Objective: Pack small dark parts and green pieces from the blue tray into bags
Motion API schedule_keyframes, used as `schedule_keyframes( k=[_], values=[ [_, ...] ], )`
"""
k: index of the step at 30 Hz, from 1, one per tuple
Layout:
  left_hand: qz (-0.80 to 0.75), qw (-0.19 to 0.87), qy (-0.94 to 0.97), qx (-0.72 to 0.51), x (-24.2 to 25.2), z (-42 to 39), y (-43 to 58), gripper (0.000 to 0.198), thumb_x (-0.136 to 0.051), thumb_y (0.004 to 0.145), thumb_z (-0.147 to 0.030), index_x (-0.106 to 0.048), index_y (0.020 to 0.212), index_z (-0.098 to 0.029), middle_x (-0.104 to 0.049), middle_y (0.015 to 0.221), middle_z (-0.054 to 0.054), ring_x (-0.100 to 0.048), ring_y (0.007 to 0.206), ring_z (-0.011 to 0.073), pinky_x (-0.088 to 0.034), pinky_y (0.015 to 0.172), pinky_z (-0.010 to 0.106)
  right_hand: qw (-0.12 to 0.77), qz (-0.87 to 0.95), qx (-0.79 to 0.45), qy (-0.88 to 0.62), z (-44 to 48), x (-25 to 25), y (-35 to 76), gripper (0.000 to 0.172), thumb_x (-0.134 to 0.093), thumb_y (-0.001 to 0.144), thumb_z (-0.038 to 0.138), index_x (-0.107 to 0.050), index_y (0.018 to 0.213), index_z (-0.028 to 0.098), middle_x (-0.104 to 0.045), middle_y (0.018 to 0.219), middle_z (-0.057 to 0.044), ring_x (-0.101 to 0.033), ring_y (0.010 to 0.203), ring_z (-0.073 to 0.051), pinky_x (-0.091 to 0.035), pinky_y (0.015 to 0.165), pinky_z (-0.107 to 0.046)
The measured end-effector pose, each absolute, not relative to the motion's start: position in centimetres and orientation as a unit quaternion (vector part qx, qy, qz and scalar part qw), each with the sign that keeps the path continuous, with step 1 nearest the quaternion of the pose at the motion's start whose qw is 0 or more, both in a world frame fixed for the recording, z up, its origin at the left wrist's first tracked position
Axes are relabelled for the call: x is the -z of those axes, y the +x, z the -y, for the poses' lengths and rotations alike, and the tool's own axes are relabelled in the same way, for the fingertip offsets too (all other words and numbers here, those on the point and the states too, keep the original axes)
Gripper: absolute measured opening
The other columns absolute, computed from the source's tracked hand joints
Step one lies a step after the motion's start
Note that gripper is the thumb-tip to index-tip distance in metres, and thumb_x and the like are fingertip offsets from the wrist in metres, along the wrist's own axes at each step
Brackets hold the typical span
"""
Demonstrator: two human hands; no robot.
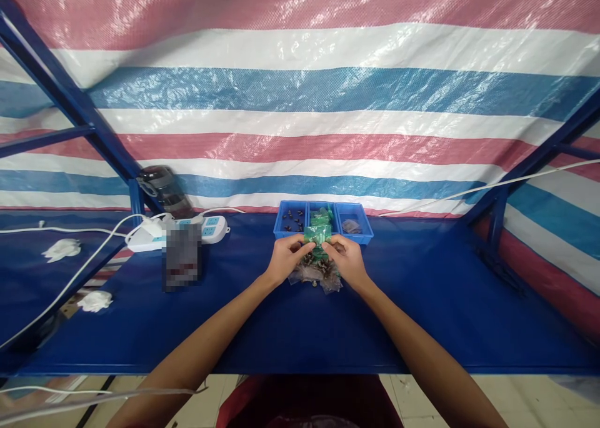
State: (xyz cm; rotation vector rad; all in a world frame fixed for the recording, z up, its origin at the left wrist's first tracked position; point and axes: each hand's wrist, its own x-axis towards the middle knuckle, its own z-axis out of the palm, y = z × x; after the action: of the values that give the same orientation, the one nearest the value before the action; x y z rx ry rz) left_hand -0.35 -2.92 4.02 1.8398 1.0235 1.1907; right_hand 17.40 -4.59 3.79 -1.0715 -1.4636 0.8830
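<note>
Packet (317, 233) pinched from both sides

From the head view, I see the left hand (287, 257) and right hand (347, 259) each closed, thumb against fingers, on opposite edges of that green packet, probably to steady and spread it. It sits at the front of the blue tray (362, 239), before the middle compartment, where more green packets (321, 215) lie. Small dark parts (289, 215) occupy the left compartment and clear bags (350, 227) the right, presumably split so each kind is easy to find. A heap of bags and parts (321, 273) rests on the table (398, 328) just below the fingers, likely for short reach.
</note>
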Motion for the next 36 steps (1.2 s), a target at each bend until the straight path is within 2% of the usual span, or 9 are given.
schedule_keyframes(
  k=[7,15,20,26,30,34,36],
  values=[
    [-0.377,0.367,0.713,-0.464,-4.06,2.95,-0.41,0.03,-0.061,0.082,-0.042,-0.062,0.074,-0.014,-0.044,0.044,-0.004,-0.037,0.038,0.0066,-0.031,0.04,0.019,0.522,0.62,-0.382,-0.445,4.64,-4.01,17.57,0.029,-0.061,0.077,0.048,-0.062,0.072,0.019,-0.052,0.056,0.001,-0.047,0.051,-0.014,-0.036,0.048,-0.024],
    [-0.382,0.392,0.697,-0.463,-4.08,3.06,-0.19,0.032,-0.061,0.081,-0.044,-0.064,0.082,-0.013,-0.044,0.044,-0.005,-0.039,0.038,0.0066,-0.03,0.038,0.018,0.507,0.654,-0.367,-0.425,4.79,-4.02,17.63,0.028,-0.058,0.081,0.042,-0.055,0.064,0.02,-0.048,0.055,0.002,-0.047,0.052,-0.013,-0.036,0.05,-0.024],
    [-0.374,0.39,0.714,-0.446,-4.53,3.14,-0.29,0.03,-0.061,0.082,-0.042,-0.066,0.082,-0.012,-0.044,0.044,-0.004,-0.039,0.038,0.0066,-0.032,0.039,0.019,0.534,0.653,-0.306,-0.442,4.65,-3.67,17.59,0.022,-0.057,0.082,0.037,-0.061,0.069,0.019,-0.05,0.061,0.001,-0.047,0.055,-0.013,-0.037,0.053,-0.025],
    [-0.383,0.393,0.709,-0.444,-4.3,3.04,-0.3,0.03,-0.061,0.082,-0.042,-0.066,0.088,-0.013,-0.045,0.046,-0.004,-0.038,0.039,0.0064,-0.03,0.039,0.018,0.511,0.681,-0.329,-0.409,4.54,-3.89,17.99,0.024,-0.057,0.083,0.039,-0.06,0.069,0.019,-0.048,0.063,0.0,-0.047,0.057,-0.014,-0.037,0.053,-0.025],
    [-0.382,0.394,0.704,-0.45,-4.01,3.02,-0.21,0.029,-0.06,0.083,-0.041,-0.066,0.091,-0.014,-0.048,0.053,-0.003,-0.038,0.04,0.0056,-0.031,0.039,0.018,0.508,0.683,-0.338,-0.401,4.47,-3.9,18.03,0.024,-0.056,0.084,0.039,-0.061,0.072,0.019,-0.049,0.065,0.0,-0.048,0.057,-0.014,-0.038,0.054,-0.025],
    [-0.368,0.381,0.708,-0.467,-3.93,2.94,-0.2,0.028,-0.06,0.083,-0.041,-0.066,0.089,-0.014,-0.055,0.069,0.0,-0.04,0.042,0.0046,-0.033,0.04,0.019,0.517,0.685,-0.296,-0.419,4.67,-3.95,17.8,0.024,-0.055,0.085,0.037,-0.06,0.07,0.018,-0.046,0.064,0.0,-0.046,0.057,-0.013,-0.035,0.053,-0.025],
    [-0.364,0.364,0.717,-0.471,-3.96,2.89,-0.26,0.027,-0.06,0.083,-0.04,-0.066,0.088,-0.014,-0.056,0.07,0.001,-0.041,0.043,0.0047,-0.034,0.041,0.018,0.52,0.688,-0.275,-0.424,4.82,-4.06,17.72,0.024,-0.055,0.085,0.036,-0.06,0.07,0.018,-0.046,0.064,0.001,-0.044,0.057,-0.012,-0.034,0.052,-0.024]
  ],
)
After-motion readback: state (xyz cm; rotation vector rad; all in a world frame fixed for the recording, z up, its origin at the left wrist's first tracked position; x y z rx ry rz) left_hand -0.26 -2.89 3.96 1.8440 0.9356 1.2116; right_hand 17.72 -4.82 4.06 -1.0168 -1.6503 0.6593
